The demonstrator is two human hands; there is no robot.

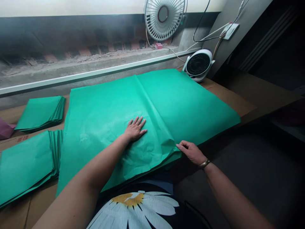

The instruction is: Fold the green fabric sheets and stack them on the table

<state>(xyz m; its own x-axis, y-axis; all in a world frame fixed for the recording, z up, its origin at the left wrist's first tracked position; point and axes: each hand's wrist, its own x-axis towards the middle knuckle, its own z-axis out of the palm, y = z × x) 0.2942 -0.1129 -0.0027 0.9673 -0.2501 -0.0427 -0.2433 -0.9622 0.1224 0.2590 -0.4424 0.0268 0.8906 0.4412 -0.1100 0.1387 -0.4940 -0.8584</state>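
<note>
A: Worktop (238, 105), brown, cardboard-covered, running under a long window ledge. What is lying on it?

B: A large spread of green tissue paper (107, 111) is taking up most of it, a crease running down the middle, near edge hanging toward the person. Looks like several sheets stacked, judging by the layered edge at the front.

A: And beside it?

B: Two folded stacks of the same green, both off to the left: a near folded stack (23, 165) just beside the big spread, and a far folded stack (40, 113) behind it. At the back right, a small white fan (199, 63) is sitting on the worktop; a larger fan (164, 17) is standing on the ledge above.

A: Hands?

B: The left hand (135, 128) is lying flat, fingers spread, pressing the paper down near the crease. The right hand (192, 152) is pinching the near edge of the top sheet between thumb and fingers, a bracelet on its wrist.

A: Step in hand?

B: By my reading, lifting or folding one sheet while holding the rest. The next move is calling for a light pull, the flat hand keeping the lower sheets from sliding.
</note>
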